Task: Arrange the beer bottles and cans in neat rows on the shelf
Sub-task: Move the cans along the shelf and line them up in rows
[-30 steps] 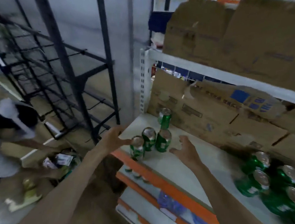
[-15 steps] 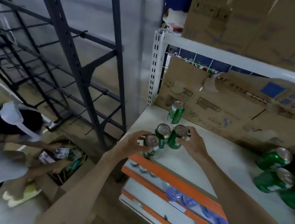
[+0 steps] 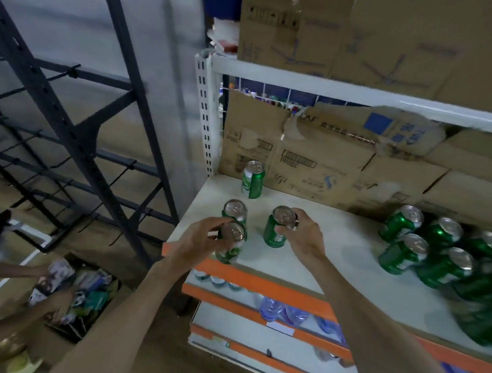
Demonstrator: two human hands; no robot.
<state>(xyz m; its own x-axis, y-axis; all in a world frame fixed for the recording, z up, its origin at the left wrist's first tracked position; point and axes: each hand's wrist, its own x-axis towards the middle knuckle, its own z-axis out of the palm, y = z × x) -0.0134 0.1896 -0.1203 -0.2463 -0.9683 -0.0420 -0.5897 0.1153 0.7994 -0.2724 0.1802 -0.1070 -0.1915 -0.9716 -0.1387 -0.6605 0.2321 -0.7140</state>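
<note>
Pulled to the right since half a second ago, the green can in the right hand now stands apart from the pair it was pressed against. At lower left of the frame, another person's hands reach into a cardboard box of packets on the floor, below a dark metal rack. At centre, the left hand curls round the front can at the orange-trimmed edge of the white shelf, a second can just behind it and a third can upright further back by the cardboard cartons. Right of these, the right hand grasps its can near the rim between fingers and thumb. At far right, a loose cluster of green cans crowds the shelf, partly blurred
</note>
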